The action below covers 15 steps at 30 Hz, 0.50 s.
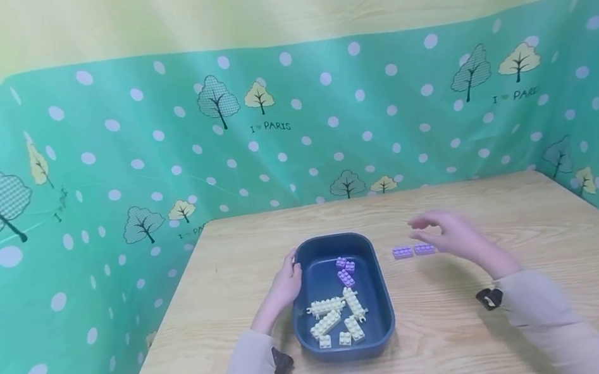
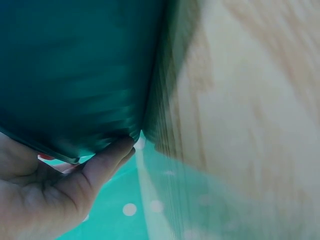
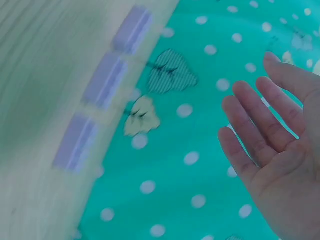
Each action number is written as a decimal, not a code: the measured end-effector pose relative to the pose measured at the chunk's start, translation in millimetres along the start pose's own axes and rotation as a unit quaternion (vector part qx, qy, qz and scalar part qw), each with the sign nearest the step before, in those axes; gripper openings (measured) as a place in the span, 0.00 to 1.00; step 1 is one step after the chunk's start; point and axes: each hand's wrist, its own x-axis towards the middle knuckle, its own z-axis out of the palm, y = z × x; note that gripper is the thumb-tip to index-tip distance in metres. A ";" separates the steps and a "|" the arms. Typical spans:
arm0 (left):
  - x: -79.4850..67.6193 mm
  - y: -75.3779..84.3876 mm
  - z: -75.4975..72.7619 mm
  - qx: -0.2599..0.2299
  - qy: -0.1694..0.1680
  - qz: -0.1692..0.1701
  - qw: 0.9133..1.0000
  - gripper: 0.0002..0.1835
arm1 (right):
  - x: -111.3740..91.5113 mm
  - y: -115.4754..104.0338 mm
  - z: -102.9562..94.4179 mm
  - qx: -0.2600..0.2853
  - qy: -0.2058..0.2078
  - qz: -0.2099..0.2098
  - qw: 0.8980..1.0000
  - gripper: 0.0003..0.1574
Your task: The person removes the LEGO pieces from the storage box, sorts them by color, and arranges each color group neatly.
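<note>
Lining up purple bricks beside a part-filled tray

In the head view, the left hand (image 1: 288, 280) grips the left rim of a dark blue tray (image 1: 387, 302) on the table (image 1: 508, 196). In it lie a few small purple pieces (image 1: 345, 278) and, nearer the person, several cream pieces (image 1: 326, 324). To its right, two purple bricks (image 1: 402, 252) show end to end; the right hand (image 1: 450, 236) is above the table by the farther one, thumb and fingers parted.

The left wrist view shows a thumb against the tray's outer wall, with other fingers partly hidden behind the edge.

The right wrist view shows three purple bricks in a row, and the right hand apart from them, fingers spread loosely, holding nothing. Sorting looks partway along: three bricks are set out, while the purple and cream pieces in the tray seem yet to be dealt with.
</note>
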 end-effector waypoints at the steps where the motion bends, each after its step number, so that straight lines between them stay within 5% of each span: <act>1: 0.1 0.2 -0.1 -0.001 -0.001 0.000 1.000 0.26 | 1.7 -4.5 2.0 0.003 0.000 -0.006 1.000 0.21; 10: 1.0 0.6 0.1 0.009 0.002 -0.001 1.000 0.26 | 16.2 -40.3 21.9 0.047 -0.022 -0.038 0.998 0.22; 15: -0.2 1.6 0.0 0.006 0.003 0.003 1.000 0.26 | 25.2 -55.9 39.1 0.025 -0.032 -0.082 0.996 0.20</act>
